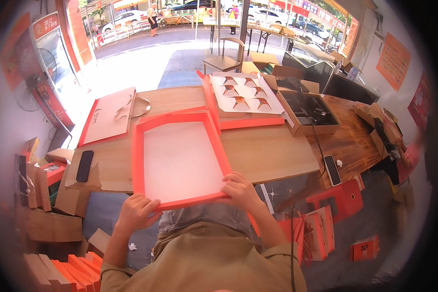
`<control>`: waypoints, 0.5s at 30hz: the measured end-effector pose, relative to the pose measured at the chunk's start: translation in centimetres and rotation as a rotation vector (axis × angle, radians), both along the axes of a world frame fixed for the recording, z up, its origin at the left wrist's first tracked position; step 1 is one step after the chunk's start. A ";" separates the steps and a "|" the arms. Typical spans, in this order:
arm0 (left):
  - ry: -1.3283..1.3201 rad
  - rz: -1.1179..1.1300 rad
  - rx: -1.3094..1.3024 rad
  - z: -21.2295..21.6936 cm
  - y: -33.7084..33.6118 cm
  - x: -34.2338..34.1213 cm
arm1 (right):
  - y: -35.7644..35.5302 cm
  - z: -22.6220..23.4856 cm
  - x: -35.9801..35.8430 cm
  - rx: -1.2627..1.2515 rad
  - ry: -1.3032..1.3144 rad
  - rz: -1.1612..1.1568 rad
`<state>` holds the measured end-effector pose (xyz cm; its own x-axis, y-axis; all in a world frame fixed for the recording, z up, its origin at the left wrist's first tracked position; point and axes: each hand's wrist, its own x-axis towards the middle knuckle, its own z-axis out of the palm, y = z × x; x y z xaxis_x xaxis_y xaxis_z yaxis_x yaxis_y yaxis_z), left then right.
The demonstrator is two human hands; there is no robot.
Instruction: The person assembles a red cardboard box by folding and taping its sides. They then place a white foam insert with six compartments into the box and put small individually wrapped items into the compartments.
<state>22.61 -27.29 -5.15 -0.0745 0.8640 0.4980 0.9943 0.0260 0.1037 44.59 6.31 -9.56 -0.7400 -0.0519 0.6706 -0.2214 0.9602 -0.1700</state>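
Note:
A shallow red box tray (pixel 181 160) with a white inside rests partly on the cardboard-covered table, its near edge toward me. My left hand (pixel 137 212) grips its near left corner, thumb on the rim. At the near right corner, my right hand (pixel 240 191) holds the wall with fingers over the top edge. Beyond the tray, a white insert (pixel 248 100) with several star-shaped cut holes lies on another red box (pixel 252 121). To the left lies a flat pink-and-red gift bag (pixel 108 117) with a ribbon handle (pixel 140 107).
A black phone (pixel 84 166) lies at the table's left, another phone (pixel 332 170) at its right. An open cardboard box (pixel 310 113) with dark items stands at the back right. A chair (pixel 224 61) stands beyond. A red stool (pixel 338 200) and stacked red boxes (pixel 319 233) are at lower right.

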 end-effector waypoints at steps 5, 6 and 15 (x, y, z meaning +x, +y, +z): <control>-0.209 0.044 0.212 2.1 -2.5 -0.9 | -1.8 0.9 2.6 0.001 0.022 0.021; -0.285 0.113 0.257 1.9 -2.3 -1.9 | -2.1 1.2 3.2 0.004 0.006 0.026; -0.978 0.523 0.163 -2.8 10.1 -25.1 | -4.1 2.7 5.3 0.004 -0.033 0.036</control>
